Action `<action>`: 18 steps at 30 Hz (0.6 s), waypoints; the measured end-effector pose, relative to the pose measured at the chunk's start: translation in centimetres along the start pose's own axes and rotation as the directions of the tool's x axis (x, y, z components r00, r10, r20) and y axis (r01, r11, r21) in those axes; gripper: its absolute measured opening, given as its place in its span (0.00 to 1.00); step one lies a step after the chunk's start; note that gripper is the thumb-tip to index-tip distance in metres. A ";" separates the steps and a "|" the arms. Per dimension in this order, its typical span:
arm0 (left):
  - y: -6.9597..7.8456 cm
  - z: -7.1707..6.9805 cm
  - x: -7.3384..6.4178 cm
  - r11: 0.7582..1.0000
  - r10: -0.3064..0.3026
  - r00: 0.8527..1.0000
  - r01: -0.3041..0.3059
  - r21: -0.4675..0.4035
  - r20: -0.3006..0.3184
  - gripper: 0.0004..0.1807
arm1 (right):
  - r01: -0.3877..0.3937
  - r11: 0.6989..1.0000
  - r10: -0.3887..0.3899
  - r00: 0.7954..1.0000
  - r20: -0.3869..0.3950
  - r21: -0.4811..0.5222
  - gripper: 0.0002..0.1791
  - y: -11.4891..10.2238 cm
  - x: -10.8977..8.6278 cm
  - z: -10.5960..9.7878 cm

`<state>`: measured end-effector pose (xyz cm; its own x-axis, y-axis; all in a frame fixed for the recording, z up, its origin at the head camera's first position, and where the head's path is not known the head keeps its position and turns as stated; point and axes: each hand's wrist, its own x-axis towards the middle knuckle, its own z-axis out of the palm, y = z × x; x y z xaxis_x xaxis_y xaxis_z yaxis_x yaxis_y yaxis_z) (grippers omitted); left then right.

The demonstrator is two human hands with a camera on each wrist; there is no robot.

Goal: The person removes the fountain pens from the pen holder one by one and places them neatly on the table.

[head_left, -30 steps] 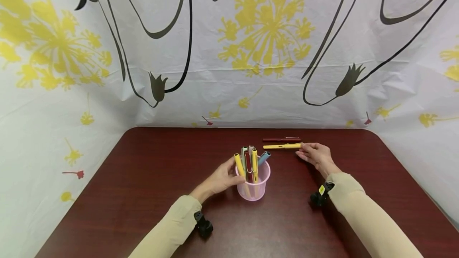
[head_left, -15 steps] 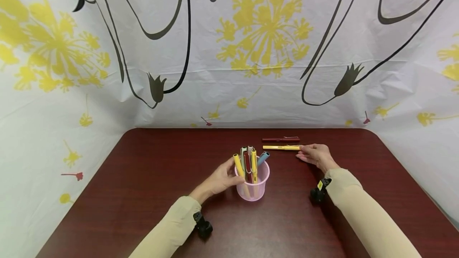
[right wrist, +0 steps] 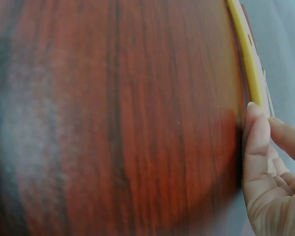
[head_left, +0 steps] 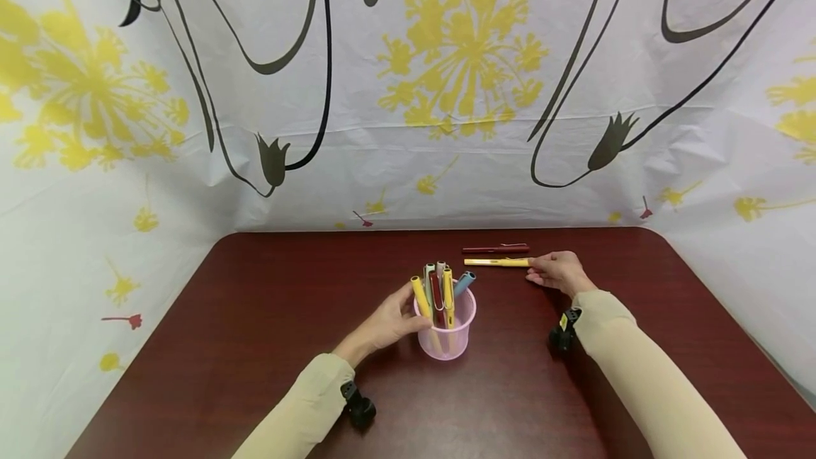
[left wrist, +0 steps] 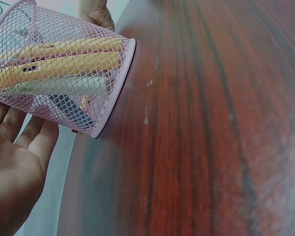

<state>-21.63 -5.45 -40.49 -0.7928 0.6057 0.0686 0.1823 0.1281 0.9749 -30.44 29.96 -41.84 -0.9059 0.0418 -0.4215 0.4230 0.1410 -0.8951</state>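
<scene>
My left hand (head_left: pixel 385 321) holds the side of a pink mesh pen cup (head_left: pixel 446 350), thumb at its near side and fingers behind. Several pens stand in the cup, among them a yellow pen (head_left: pixel 449 296), a dark red one and a blue pen (head_left: pixel 465 282) leaning right. In the left wrist view, fingers of the left hand (left wrist: pixel 14 167) lie along the mesh wall. At the back right, my right hand (head_left: pixel 561 271) pinches the right end of another yellow pen (head_left: pixel 496 262). Thumb and fingers meet on this yellow pen (right wrist: pixel 254 78) in the right wrist view.
Just behind the pinched pen, a dark red pen (head_left: pixel 495 248) lies parallel on the brown wooden table (head_left: pixel 268 317). White patterned cloth (head_left: pixel 357 91) hangs beyond the table's back edge. A small black camera sits on each wrist.
The head view has shifted slightly. Both hands keep their holds, and the cup and pens show no clear movement on the table.
</scene>
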 end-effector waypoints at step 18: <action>-2.6 0.0 0.7 1.000 0.016 1.000 -0.017 -0.015 -0.020 0.50 | 0.008 1.000 -0.008 1.000 0.022 0.005 0.20 -0.1 0.3 -0.2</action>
<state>-22.65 -5.35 -42.94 -0.8009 0.5922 0.0888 0.1866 0.1058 0.9767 -30.77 30.18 -41.91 -0.9086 0.0184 -0.4173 0.4158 0.1359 -0.8992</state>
